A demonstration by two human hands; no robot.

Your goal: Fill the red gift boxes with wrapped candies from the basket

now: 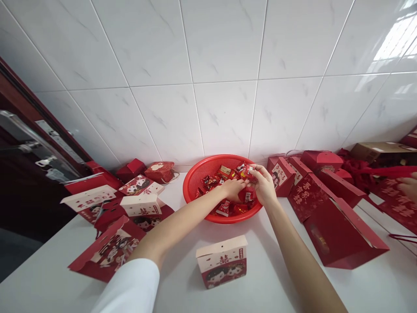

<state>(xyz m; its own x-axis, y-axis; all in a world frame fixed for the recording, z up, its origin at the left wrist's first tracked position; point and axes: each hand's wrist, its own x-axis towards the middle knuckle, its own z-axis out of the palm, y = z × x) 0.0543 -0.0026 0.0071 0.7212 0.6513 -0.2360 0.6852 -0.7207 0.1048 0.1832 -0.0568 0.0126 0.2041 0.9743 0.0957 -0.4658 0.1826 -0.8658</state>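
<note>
A round red plastic basket (190, 191) stands against the tiled wall, with several wrapped candies (223, 208) inside. My left hand (233, 189) reaches down among the candies, its fingertips partly hidden. At the basket's right side, my right hand (263, 184) pinches a small red candy packet (250, 170) between thumb and fingers. In front of the basket, a small pink and red box (224, 264) with cartoon figures stands upright on the white table, touched by neither hand.
Several red gift boxes (109, 250) stand at the left, near a dark door (22, 187). More red boxes (342, 230) line the right side. At the right edge, another person's hand (408, 187) is beside a red bag (395, 195).
</note>
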